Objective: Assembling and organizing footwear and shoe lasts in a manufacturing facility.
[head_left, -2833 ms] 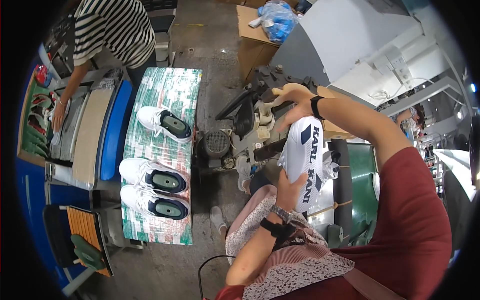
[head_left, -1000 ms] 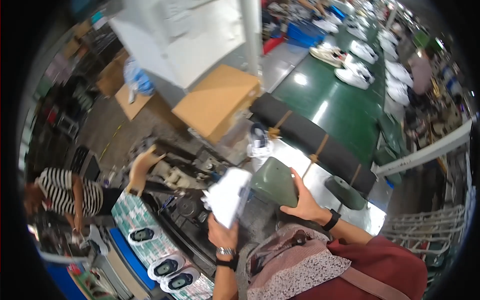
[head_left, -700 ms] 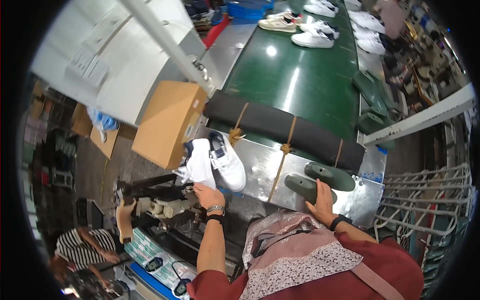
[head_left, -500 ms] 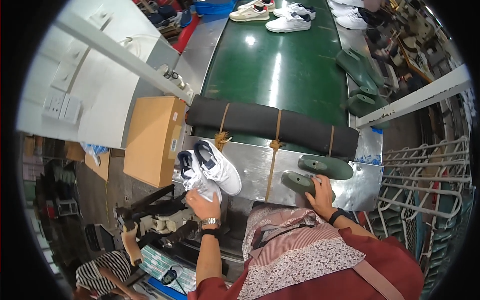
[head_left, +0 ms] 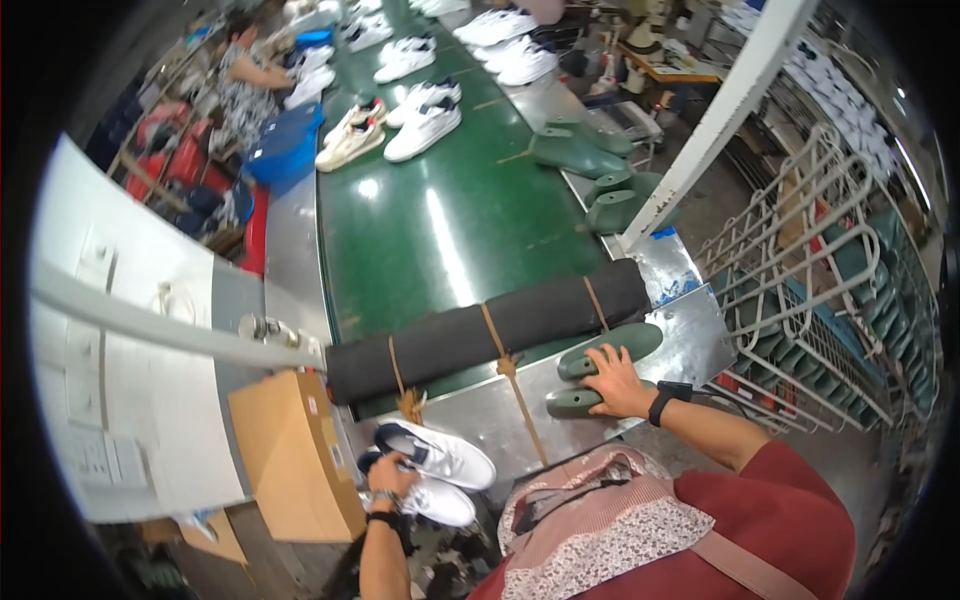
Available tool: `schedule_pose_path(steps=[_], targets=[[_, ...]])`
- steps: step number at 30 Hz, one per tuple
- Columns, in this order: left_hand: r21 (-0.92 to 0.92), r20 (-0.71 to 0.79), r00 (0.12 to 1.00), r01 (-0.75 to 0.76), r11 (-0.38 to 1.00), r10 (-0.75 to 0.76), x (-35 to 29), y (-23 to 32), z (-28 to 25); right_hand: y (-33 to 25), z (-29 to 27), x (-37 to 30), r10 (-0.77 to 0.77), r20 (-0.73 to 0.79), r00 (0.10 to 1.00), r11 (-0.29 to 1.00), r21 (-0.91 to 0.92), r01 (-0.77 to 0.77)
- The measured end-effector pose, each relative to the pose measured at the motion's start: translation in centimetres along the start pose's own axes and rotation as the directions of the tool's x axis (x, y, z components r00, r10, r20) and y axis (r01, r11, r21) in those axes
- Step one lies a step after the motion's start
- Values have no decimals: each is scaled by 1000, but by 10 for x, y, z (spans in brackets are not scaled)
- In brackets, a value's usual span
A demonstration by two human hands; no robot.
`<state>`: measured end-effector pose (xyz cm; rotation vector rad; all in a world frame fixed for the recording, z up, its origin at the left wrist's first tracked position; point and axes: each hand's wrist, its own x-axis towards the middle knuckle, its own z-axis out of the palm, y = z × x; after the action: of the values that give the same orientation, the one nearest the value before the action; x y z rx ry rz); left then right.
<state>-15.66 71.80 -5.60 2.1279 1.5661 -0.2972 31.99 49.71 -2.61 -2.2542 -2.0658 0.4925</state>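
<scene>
"White shoes (head_left: 462, 458), paired, lower left of centre. Markings?"
"Brown carton (head_left: 285, 455) at lower left carries a small label (head_left: 312, 405), illegible. Shoes: dark-blue lining, toes rightward."
"Hands?"
"Left hand (head_left: 390, 476) curled at the lower shoe's collar; I cannot tell whether it grips. Right hand (head_left: 620, 388) spread open on green moulds (head_left: 641, 342)."

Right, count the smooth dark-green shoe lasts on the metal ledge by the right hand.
2, both partly hidden by the right hand: the near last, and the far last beside the corded black roll.
</scene>
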Motion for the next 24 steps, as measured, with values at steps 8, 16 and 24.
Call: schedule_pose_path(steps=[8,16,24], targets=[[213,-41,771,-615,760,635,48,134,-109,5,-1,-38,-210,-17,978,973,-100,208],[545,-102,482,-704,454,870,160,300,-225,-38,-4,-114,265,-265,927,959,169,-226],[-578,-85,680,-629,520,728,188,348,32,-56,100,-95,889,95,448,165,847,-506]])
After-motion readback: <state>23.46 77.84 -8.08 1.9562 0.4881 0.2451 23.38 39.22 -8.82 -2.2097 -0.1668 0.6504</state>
